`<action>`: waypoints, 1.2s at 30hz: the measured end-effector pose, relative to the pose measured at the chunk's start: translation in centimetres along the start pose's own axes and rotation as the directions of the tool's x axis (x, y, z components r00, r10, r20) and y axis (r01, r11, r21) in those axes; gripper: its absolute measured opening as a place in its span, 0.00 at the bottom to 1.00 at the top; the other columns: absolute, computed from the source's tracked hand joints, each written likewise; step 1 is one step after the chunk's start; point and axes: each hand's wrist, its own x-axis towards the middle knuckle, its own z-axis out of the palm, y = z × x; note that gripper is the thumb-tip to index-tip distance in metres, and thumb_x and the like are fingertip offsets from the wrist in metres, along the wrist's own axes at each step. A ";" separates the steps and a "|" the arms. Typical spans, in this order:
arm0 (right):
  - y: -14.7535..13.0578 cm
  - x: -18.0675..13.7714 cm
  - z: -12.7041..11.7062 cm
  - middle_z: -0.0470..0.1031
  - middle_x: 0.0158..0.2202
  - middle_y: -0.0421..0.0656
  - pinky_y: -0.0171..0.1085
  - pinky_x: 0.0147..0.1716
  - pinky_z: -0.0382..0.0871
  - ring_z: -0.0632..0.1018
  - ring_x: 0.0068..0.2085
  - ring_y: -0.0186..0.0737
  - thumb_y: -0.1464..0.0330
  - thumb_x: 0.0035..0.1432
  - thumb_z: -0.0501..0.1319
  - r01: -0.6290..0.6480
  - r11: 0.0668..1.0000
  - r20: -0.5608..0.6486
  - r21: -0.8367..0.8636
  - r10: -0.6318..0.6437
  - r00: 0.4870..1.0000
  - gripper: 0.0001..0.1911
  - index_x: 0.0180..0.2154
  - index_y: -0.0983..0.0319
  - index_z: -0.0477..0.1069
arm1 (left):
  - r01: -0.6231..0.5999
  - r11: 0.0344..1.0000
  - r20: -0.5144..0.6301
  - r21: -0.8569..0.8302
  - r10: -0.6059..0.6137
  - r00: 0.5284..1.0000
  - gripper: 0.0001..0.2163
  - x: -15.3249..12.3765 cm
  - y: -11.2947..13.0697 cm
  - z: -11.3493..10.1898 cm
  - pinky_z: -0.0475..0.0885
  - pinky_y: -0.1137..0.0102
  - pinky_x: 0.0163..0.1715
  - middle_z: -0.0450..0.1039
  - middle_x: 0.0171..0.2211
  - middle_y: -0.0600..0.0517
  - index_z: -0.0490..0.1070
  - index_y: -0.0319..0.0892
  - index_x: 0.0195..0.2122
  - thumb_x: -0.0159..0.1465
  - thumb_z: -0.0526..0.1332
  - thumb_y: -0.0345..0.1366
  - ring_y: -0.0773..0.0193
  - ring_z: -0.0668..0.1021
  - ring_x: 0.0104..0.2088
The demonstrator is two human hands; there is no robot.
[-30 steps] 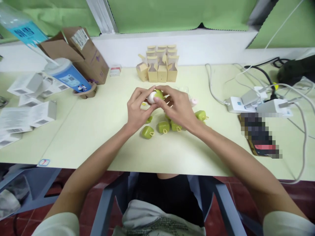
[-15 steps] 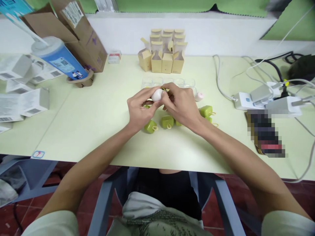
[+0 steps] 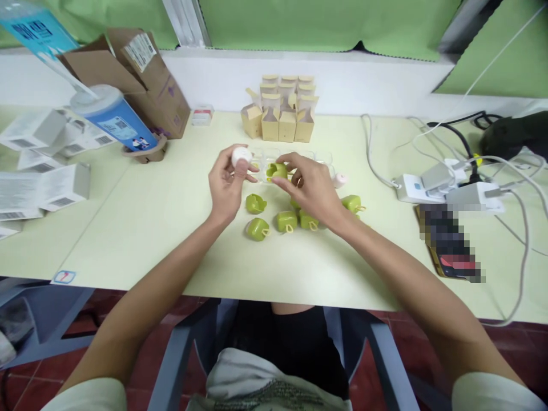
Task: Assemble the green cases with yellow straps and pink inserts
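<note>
My left hand (image 3: 226,185) is closed around a small white rounded piece (image 3: 241,155), held up above the table with its flat end showing. In my right hand (image 3: 310,182) a green cup-shaped cover (image 3: 277,170) is pinched between thumb and fingers, its hollow side toward the left. Behind both hands lies a clear plastic tray (image 3: 257,153) with rounded compartments, partly hidden. Several more green covers with pale loops, such as one green cover (image 3: 258,229), lie on the table below my hands. A pale pink piece (image 3: 340,180) stands right of the tray.
Several open cardboard boxes (image 3: 270,123) stand near the wall. At left are a blue canister (image 3: 124,125), a large brown carton (image 3: 165,97) and white boxes (image 3: 64,185). Power plugs with cables (image 3: 428,185) and a blurred phone (image 3: 449,242) lie at right.
My hands have moved apart. The white piece has gone left with my left hand, and the green cover now shows in my right hand. The camera view has shifted slightly.
</note>
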 end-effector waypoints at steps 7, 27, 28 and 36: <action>0.9 0.1 0.3 0.83 0.49 0.50 0.43 0.46 0.72 0.79 0.38 0.42 0.64 0.74 0.66 0.082 0.997 0.183 -0.011 -0.078 0.980 0.13 0.54 0.62 0.80 | -0.133 0.968 -0.007 0.212 0.138 0.990 0.29 0.0 -0.7 -0.5 0.85 0.63 0.46 0.80 0.53 0.46 0.75 0.50 0.59 0.70 0.68 0.66 0.56 0.85 0.51; 11.5 1.7 -14.0 0.86 0.39 0.50 0.50 0.36 0.73 0.83 0.35 0.50 0.78 0.51 0.77 -0.405 0.661 0.260 -0.632 0.673 0.692 0.17 0.43 0.59 0.83 | -0.200 0.955 0.180 0.218 0.162 0.970 0.18 -0.2 0.2 -1.0 0.81 0.69 0.36 0.84 0.46 0.49 0.73 0.47 0.61 0.78 0.62 0.53 0.65 0.86 0.40; 12.4 1.8 -13.5 0.86 0.40 0.49 0.50 0.35 0.75 0.83 0.35 0.51 0.76 0.51 0.78 -0.407 0.669 0.287 -0.623 0.679 0.676 0.19 0.45 0.58 0.83 | -0.200 0.955 0.186 0.220 0.160 0.970 0.18 -0.3 0.2 -0.9 0.81 0.69 0.36 0.84 0.46 0.49 0.73 0.47 0.60 0.78 0.62 0.52 0.65 0.86 0.40; 13.2 2.4 -12.0 0.86 0.45 0.50 0.47 0.33 0.76 0.83 0.32 0.46 0.74 0.52 0.76 -0.323 0.738 0.325 -0.593 0.587 0.742 0.21 0.48 0.60 0.80 | -0.201 0.955 0.184 0.218 0.162 0.969 0.16 -0.3 0.1 -0.8 0.80 0.70 0.34 0.83 0.45 0.49 0.74 0.46 0.59 0.78 0.62 0.50 0.66 0.85 0.37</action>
